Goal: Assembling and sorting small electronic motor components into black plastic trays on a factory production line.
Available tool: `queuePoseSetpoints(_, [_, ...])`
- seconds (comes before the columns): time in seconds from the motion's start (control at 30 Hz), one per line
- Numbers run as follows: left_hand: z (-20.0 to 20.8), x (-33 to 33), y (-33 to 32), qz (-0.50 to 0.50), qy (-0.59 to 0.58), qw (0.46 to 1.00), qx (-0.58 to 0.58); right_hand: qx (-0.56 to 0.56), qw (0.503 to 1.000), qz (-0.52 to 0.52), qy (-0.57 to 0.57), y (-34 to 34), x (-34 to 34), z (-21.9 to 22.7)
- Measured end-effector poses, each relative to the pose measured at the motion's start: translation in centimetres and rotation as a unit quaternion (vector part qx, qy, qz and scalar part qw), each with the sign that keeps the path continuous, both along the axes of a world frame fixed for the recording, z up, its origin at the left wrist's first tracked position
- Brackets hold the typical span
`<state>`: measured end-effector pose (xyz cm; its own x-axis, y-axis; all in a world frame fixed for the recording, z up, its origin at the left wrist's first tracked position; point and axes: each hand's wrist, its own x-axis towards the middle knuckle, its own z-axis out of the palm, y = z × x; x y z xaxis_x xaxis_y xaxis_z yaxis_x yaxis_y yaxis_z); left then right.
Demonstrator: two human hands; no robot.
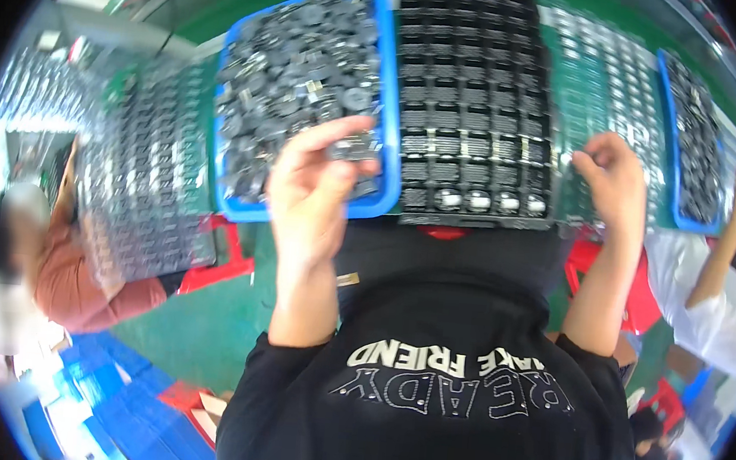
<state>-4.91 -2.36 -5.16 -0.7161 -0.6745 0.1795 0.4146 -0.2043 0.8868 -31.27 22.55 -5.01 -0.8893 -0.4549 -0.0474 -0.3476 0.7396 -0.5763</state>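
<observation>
Grey small parts with shiny faces [298, 73] are filling a blue rectangular plastic tub [393, 158]; above its near right corner, the left hand [312, 191] is pinching a small dark, glossy piece [354, 148]. Beyond the right edge of a black pocketed plastic tray [479, 99], the right hand [618, 185] is hovering, fingertips nearly meeting; whether they're gripping anything, I can't tell. Pinching lightly by the sides is probably sparing the piece smudges.
</observation>
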Motion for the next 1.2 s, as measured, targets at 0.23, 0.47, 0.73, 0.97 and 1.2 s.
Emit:
queuePoseSetpoints(0.23, [0.0,-0.8,0.8,-0.094,0.048,0.984,0.140,-0.072,0.995,0.033,0.056,0.1,0.5,-1.8])
queuePoseSetpoints(0.47, [-0.9,-0.6,0.2,-0.109,0.018,0.983,0.148,-0.070,0.986,0.119,0.095,1.0,1.8,-1.2])
queuePoseSetpoints(0.73, [-1.0,-1.5,1.5,-0.130,0.001,0.988,0.083,-0.358,0.930,0.005,-0.077,0.2,3.3,0.0])
queuePoseSetpoints(0.97, [0.0,-2.4,3.4,-0.125,-0.035,0.990,0.061,-0.386,0.879,0.274,-0.062,-5.7,9.2,3.3])
queuePoseSetpoints(1.2, [0.1,-1.9,3.8,-0.144,0.040,0.987,0.052,-0.414,0.832,0.362,0.072,-8.3,9.9,3.2])
